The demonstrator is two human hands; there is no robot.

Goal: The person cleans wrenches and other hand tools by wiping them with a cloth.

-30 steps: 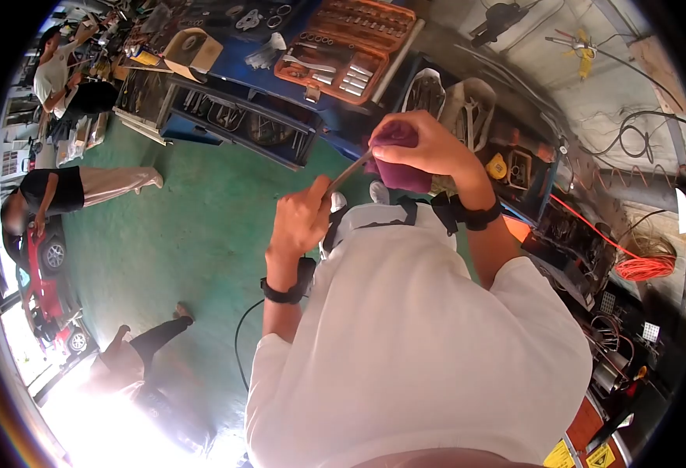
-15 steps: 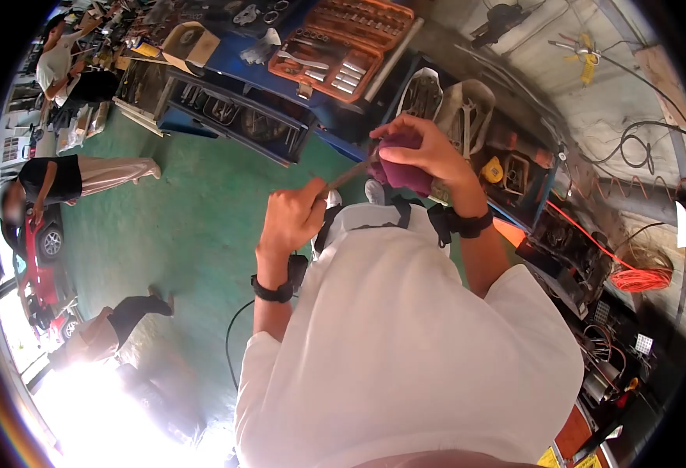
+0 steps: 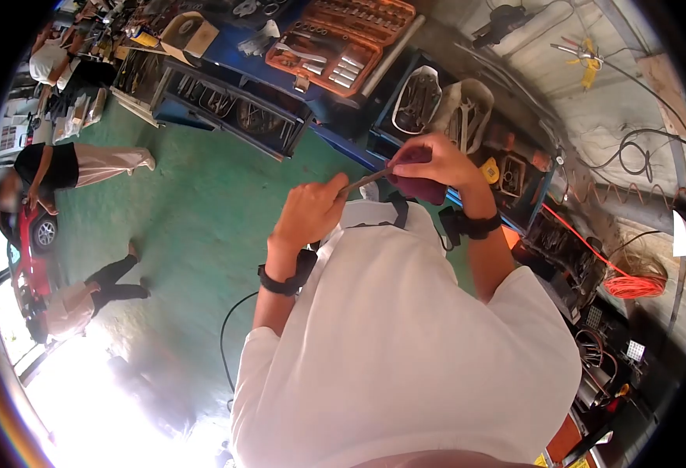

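My left hand (image 3: 305, 212) is closed around one end of a slim, dull metal tool (image 3: 367, 180), perhaps a wrench; its exact kind is hard to make out. The tool slants up to the right, in front of my waist. My right hand (image 3: 437, 162) grips a dark purple cloth (image 3: 419, 184), which bunches under the fingers and hangs below them. The tool's far end meets the cloth at my right fingertips, partly hidden there.
An orange socket set case (image 3: 341, 47) lies open on the blue bench. Below it are open drawers (image 3: 230, 105) of tools. White tubs (image 3: 417, 100) of wrenches stand in a right-hand drawer. An orange cable coil (image 3: 636, 285) hangs on the right. Several people are at the left near a red car (image 3: 37, 242).
My left hand has moved right and slightly up, closer to my right hand. The cloth has shifted right along the tool, and my right fingers are more closed over it. A person at lower left has moved.
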